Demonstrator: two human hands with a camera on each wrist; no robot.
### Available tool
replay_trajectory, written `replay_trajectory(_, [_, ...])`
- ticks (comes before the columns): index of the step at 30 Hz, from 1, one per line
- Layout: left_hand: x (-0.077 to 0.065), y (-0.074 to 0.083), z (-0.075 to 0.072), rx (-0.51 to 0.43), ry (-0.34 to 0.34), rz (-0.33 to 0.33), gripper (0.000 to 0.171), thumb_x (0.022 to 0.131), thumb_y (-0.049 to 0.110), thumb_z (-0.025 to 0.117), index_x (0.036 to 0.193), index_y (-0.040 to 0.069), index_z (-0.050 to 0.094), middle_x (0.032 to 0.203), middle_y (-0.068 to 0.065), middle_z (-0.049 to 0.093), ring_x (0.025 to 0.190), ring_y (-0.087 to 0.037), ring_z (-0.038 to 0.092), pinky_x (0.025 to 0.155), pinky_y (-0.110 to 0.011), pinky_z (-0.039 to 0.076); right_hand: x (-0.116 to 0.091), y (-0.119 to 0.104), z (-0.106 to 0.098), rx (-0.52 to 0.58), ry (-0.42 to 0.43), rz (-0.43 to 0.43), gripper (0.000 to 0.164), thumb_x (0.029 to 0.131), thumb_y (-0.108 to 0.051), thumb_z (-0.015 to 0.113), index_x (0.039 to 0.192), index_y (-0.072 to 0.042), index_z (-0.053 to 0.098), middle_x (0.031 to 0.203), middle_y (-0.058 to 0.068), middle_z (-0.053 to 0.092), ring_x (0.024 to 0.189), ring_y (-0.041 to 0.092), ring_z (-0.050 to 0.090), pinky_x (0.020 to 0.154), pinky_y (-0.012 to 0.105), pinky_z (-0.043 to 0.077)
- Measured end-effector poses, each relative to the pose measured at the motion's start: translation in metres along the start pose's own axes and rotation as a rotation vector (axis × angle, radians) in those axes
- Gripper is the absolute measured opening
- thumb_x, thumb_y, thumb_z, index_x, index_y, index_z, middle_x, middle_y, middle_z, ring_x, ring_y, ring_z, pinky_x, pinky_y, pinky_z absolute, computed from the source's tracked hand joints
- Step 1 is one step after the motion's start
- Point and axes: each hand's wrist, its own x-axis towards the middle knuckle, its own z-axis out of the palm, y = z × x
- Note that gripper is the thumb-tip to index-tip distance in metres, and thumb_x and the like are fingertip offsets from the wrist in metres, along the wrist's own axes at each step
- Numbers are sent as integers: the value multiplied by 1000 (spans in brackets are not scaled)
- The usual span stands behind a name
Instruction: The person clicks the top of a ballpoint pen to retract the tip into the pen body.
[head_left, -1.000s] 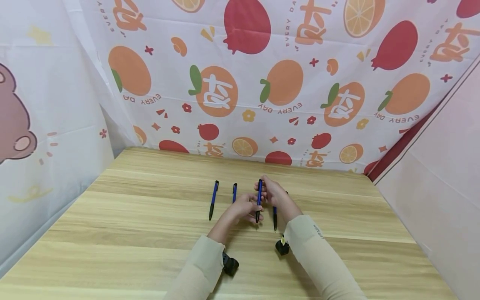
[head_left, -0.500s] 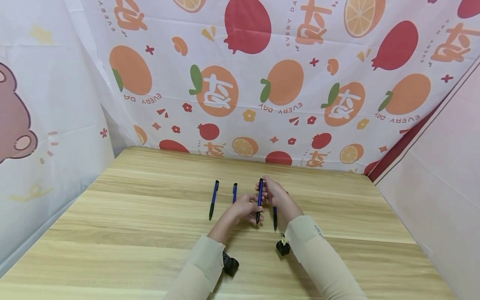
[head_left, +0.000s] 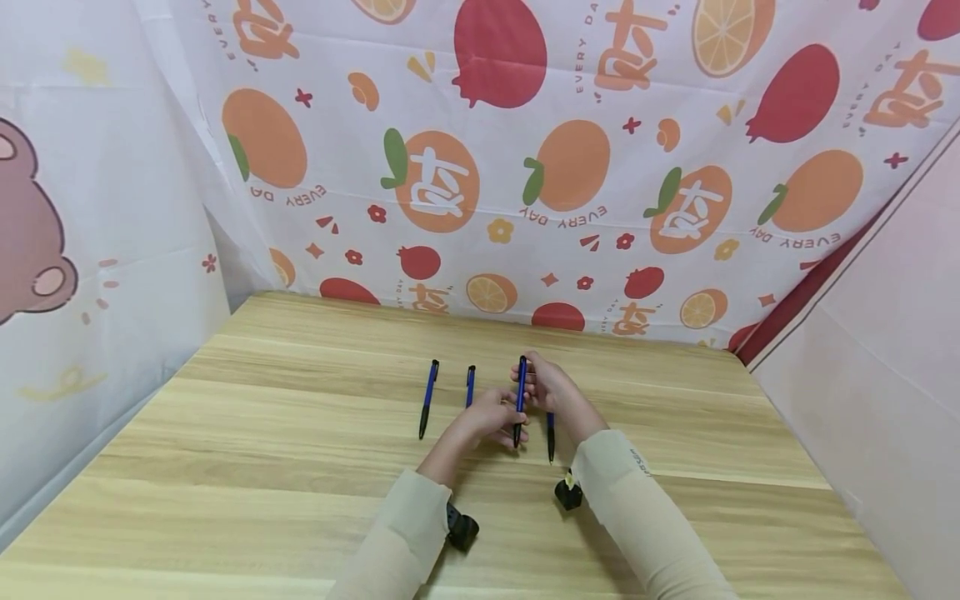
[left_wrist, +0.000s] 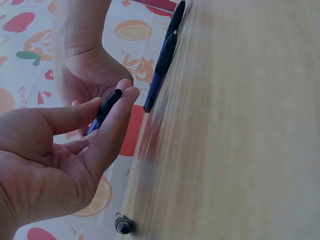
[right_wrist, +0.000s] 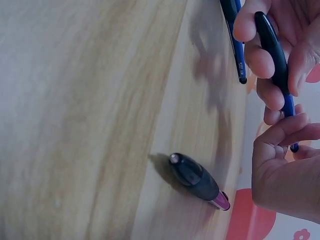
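Observation:
A blue ballpoint pen with a black grip (head_left: 521,385) is held upright between the two hands, above the table. My left hand (head_left: 489,415) pinches its black lower part between thumb and fingers, as the left wrist view shows at the grip (left_wrist: 107,106). Higher up, my right hand (head_left: 552,387) has its fingers curled about the blue upper end, also seen as a blue barrel (right_wrist: 288,106) in the right wrist view. Beside the right hand lies another pen (head_left: 551,437), its top hidden by that hand. Left of the left hand, a pen (head_left: 470,385) is partly covered.
Farther left on the wooden table (head_left: 262,467) lies one more blue and black pen (head_left: 428,400). A fruit-print cloth (head_left: 495,167) hangs behind the back edge. Black wrist cameras sit under both sleeves, the left one (head_left: 462,528) close over the tabletop.
Both hands keep their hold on the pen and barely move. The head view has shifted very slightly; the pens on the table lie as before.

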Motion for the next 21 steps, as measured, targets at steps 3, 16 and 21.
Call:
replay_trajectory(3, [0, 1, 0, 4, 5, -4, 25, 91, -3, 49, 115, -10, 43, 101, -24, 62, 82, -35, 64, 56, -32, 55, -1, -1, 0, 5, -9, -5, 36, 98, -34, 40, 102, -1, 54, 78, 1, 60, 49, 7, 43, 48, 17, 40])
replay_trajectory(16, [2, 0, -1, 6, 22, 4, 26, 91, -3, 51, 114, -9, 42, 100, -23, 62, 80, -34, 65, 54, -30, 54, -6, -9, -3, -72, -64, -42, 33, 94, -20, 41, 114, 4, 52, 85, 4, 61, 56, 9, 47, 55, 19, 46])
replay_trajectory(21, [2, 2, -1, 9, 26, -1, 25, 91, -3, 49, 114, -10, 42, 101, -24, 61, 82, -35, 64, 56, -32, 54, -8, -11, -3, -107, -73, -52, 38, 89, -12, 44, 121, 7, 50, 97, 11, 62, 64, 12, 51, 58, 20, 47])
